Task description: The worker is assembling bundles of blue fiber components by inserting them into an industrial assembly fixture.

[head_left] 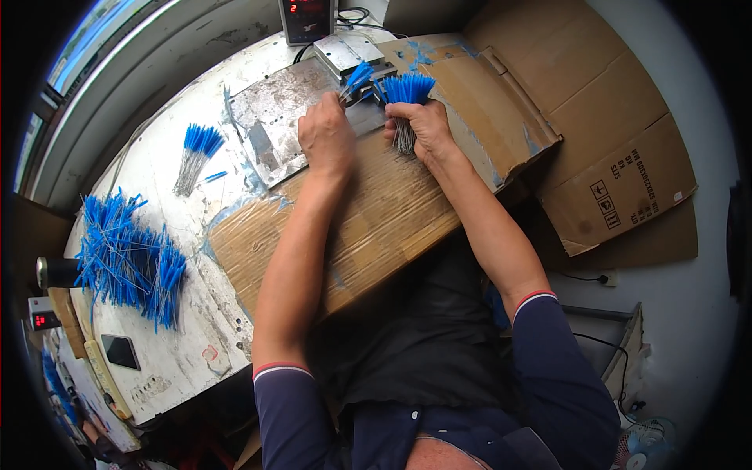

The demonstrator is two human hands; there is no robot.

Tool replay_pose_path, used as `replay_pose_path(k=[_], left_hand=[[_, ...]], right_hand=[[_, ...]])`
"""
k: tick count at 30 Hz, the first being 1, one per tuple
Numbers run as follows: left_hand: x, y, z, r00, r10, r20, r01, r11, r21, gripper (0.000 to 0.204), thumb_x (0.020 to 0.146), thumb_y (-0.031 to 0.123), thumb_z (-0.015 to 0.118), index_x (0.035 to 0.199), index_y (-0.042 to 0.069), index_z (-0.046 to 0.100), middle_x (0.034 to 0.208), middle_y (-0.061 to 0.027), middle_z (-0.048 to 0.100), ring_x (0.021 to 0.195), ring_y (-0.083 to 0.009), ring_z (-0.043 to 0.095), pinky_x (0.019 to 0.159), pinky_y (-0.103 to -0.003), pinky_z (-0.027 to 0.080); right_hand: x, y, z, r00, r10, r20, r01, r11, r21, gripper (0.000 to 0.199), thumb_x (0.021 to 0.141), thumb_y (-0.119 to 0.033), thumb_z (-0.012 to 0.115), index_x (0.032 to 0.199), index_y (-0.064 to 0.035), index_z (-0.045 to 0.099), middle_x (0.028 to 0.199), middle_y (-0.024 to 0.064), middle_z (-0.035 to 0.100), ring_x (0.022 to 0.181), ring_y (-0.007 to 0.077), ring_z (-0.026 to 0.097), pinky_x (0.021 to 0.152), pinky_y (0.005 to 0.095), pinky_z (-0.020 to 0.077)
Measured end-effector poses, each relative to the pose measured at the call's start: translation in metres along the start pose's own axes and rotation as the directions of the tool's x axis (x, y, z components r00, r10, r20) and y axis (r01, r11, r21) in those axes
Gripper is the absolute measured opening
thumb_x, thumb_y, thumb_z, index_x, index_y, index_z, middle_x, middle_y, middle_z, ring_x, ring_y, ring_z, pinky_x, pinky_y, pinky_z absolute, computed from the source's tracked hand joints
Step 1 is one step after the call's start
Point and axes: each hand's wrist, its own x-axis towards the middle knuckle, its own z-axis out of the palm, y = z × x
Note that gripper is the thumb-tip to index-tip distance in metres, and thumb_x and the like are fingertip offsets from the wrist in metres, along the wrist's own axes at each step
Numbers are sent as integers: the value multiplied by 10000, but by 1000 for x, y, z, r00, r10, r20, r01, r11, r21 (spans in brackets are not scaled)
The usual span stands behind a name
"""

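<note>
My right hand [427,129] is closed round a thick bundle of blue-tipped wires [409,88]. Their blue ends fan out above the fist and the thin grey stems hang below it. My left hand [325,133], slightly blurred, pinches a few blue-tipped wires [359,77] by their stems, blue ends pointing up and right. Both hands are at a small metal fixture [345,53] at the far side of the table. Its working part is partly hidden by the wires and hands.
On the white table [211,282] lie a small bundle of blue-tipped wires [200,153], a large tangled heap [129,254] and a phone [121,352]. A box with a red display [308,19] stands at the back. Flattened cardboard [376,235] covers the near edge; cartons [619,172] stand right.
</note>
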Motion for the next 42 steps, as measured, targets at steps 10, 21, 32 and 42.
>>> replay_pose_path(k=[10,21,32,42], left_hand=[[-3,3,-4,984,67,165,-80,994,74,107,848,47,569,948,66,603,869,-120,651,864,-305,637,762,-419,469],[-3,-1,-3,969,159,188,-186,973,139,75,884,46,553,948,57,590,847,-141,641,828,-325,665,735,-428,534],[3,-3,-9,1000,15,-9,-14,995,100,70,882,44,567,935,73,604,829,-124,663,817,-309,676,718,-428,511],[1,0,-6,996,88,-18,-87,995,53,73,888,53,574,946,71,615,833,-120,684,814,-301,660,752,-434,470]], right_hand=[[-14,0,-4,1000,-7,-3,7,1000,-16,112,792,51,758,834,46,654,724,122,666,551,191,662,490,332,606],[-15,5,10,985,-150,-86,141,984,-109,141,748,103,671,700,22,566,650,98,605,499,197,627,409,339,547],[0,5,24,970,-142,-199,86,960,-267,77,753,33,692,736,44,618,665,123,640,518,214,651,455,357,575],[1,4,21,984,28,-178,-18,998,53,119,772,27,721,755,88,620,662,160,638,510,244,655,438,401,587]])
